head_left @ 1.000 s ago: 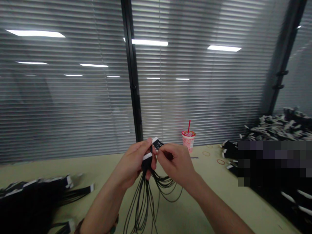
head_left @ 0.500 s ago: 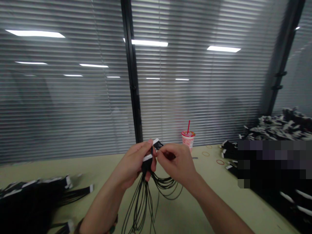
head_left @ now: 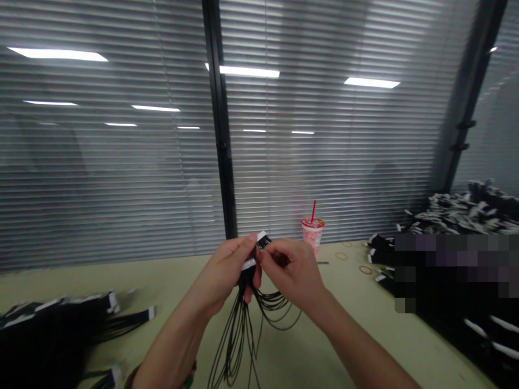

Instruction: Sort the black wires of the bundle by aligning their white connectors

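Observation:
A wire harness of thin black wires (head_left: 232, 337) hangs between my hands above the table. My left hand (head_left: 227, 273) is closed around it, with one white-edged black connector (head_left: 248, 264) showing below the thumb. A second white connector (head_left: 262, 237) sticks up between the two hands. My right hand (head_left: 295, 270) pinches at the wires just beneath that upper connector; its fingertips hide the exact spot. The wires droop in loops below both hands.
To the left lies a pile of black harnesses (head_left: 52, 329) with white connectors. A larger heap (head_left: 466, 216) fills the right side, partly pixelated. A pink cup (head_left: 312, 233) with a red straw stands behind my right hand. Rubber bands (head_left: 365, 269) lie on the table (head_left: 170, 275) near the right heap.
The lower connector has tilted and sits slightly further right, more covered by my left hand. The hanging wires have swung a little. Both hands keep nearly the same place and grip.

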The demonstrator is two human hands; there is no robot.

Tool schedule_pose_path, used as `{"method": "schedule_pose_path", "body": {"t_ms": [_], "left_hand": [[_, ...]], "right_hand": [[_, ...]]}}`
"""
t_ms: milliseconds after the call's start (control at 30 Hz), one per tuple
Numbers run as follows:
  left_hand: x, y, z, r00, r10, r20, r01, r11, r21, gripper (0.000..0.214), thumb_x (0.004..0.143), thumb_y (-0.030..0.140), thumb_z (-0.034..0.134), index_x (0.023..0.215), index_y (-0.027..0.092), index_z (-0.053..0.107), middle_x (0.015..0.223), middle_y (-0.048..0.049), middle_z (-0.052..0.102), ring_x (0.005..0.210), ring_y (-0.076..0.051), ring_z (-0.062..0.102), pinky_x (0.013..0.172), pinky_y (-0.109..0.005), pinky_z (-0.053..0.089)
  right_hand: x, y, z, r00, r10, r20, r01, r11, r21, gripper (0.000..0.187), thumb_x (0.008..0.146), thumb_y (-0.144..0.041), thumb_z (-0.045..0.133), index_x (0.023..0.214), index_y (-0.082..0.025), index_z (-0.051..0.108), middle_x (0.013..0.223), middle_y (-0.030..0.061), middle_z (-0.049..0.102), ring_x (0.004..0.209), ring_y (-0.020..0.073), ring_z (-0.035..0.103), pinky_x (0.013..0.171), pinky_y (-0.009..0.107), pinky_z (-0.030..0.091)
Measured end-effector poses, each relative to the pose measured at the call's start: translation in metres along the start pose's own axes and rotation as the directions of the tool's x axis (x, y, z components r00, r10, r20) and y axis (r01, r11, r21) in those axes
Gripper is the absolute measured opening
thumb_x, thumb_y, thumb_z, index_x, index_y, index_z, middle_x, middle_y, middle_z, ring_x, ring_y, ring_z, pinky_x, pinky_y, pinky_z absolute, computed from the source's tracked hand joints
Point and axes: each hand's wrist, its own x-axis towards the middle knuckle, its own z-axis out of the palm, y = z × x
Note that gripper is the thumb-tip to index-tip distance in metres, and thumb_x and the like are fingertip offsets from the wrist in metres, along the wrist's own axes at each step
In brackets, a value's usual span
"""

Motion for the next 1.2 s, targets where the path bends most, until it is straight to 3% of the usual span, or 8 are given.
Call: {"method": "schedule_pose_path", "body": {"t_ms": [233,433,567,733,900,1000,1100,1200], "left_hand": [[0.003,0.003,-0.010,0.997,0.032,-0.064,-0.036,0.997,-0.070,0.032,0.083,0.040,0.041,0.065,0.015,0.050,0.041,0.0011,0.051,0.028,-0.008,0.041,0.024,-0.016,0.034],[-0.003,0.017,-0.037,0.967,0.105,-0.234,-0.151,0.970,-0.190,0.030,0.084,0.037,0.042,0.065,0.015,0.051,0.041,0.0038,0.044,0.029,-0.003,0.030,0.023,-0.010,0.029],[-0.006,0.019,-0.042,0.990,0.024,-0.137,-0.069,0.940,-0.333,0.030,0.083,0.037,0.044,0.064,0.015,0.052,0.040,0.0046,0.040,0.031,-0.003,0.029,0.023,-0.007,0.028],[0.002,0.014,-0.038,0.995,-0.093,0.038,0.099,0.836,-0.540,0.032,0.086,0.036,0.038,0.067,0.014,0.052,0.042,0.0052,0.038,0.032,-0.002,0.033,0.026,-0.007,0.035],[0.014,0.004,-0.038,0.966,-0.092,-0.240,-0.002,0.930,-0.369,0.029,0.086,0.033,0.040,0.068,0.013,0.051,0.049,0.0045,0.048,0.028,0.001,0.026,0.040,-0.014,0.049],[0.019,0.000,-0.039,0.955,-0.022,-0.296,-0.059,0.963,-0.262,0.028,0.086,0.032,0.040,0.070,0.013,0.052,0.051,0.0026,0.052,0.028,0.001,0.029,0.045,-0.018,0.052],[0.020,-0.002,-0.038,0.951,0.006,-0.310,-0.081,0.969,-0.232,0.026,0.086,0.030,0.040,0.071,0.013,0.052,0.050,0.0016,0.053,0.032,-0.002,0.038,0.047,-0.020,0.053],[0.019,-0.002,-0.035,0.958,0.014,-0.285,-0.081,0.972,-0.221,0.025,0.085,0.031,0.041,0.071,0.013,0.052,0.050,0.0002,0.054,0.038,-0.006,0.048,0.047,-0.020,0.052]], "right_hand": [[0.004,0.005,0.002,0.995,0.007,-0.095,-0.013,0.998,-0.067,0.008,0.071,-0.022,0.055,0.067,-0.015,0.055,0.057,-0.0034,0.049,0.053,0.0064,0.042,0.053,0.018,0.032],[0.009,0.030,0.002,0.996,0.027,-0.090,-0.042,0.984,-0.174,0.027,0.062,-0.024,0.063,0.085,-0.014,0.052,0.082,0.0036,0.053,0.076,0.0131,0.047,0.068,0.023,0.037],[0.014,0.045,0.000,0.973,0.199,0.117,-0.179,0.971,-0.159,0.033,0.073,-0.046,0.056,0.064,-0.015,0.051,0.054,-0.0025,0.045,0.048,0.0068,0.036,0.045,0.019,0.023],[0.016,0.058,0.001,0.960,0.274,0.058,-0.260,0.948,-0.182,0.047,0.066,-0.059,0.057,0.054,-0.014,0.051,0.047,-0.0033,0.039,0.045,0.0059,0.031,0.042,0.019,0.016],[0.018,0.073,0.003,0.963,0.243,-0.113,-0.259,0.952,-0.165,0.046,0.061,-0.059,0.062,0.070,-0.014,0.059,0.058,-0.0011,0.049,0.050,0.0071,0.040,0.047,0.018,0.026],[0.016,0.060,0.002,0.965,0.165,-0.202,-0.197,0.969,-0.148,0.039,0.067,-0.052,0.060,0.072,-0.014,0.057,0.054,-0.0025,0.045,0.048,0.0062,0.038,0.049,0.018,0.028],[0.008,0.032,0.004,0.998,0.056,0.010,-0.055,0.996,-0.076,0.032,0.078,-0.039,0.052,0.060,-0.014,0.055,0.047,-0.0041,0.043,0.044,0.0041,0.035,0.047,0.017,0.026],[-0.001,0.010,0.013,0.975,-0.061,0.213,0.067,0.998,-0.019,0.022,0.080,-0.030,0.051,0.066,-0.016,0.061,0.057,-0.0029,0.054,0.050,0.0041,0.043,0.051,0.016,0.029]]}}
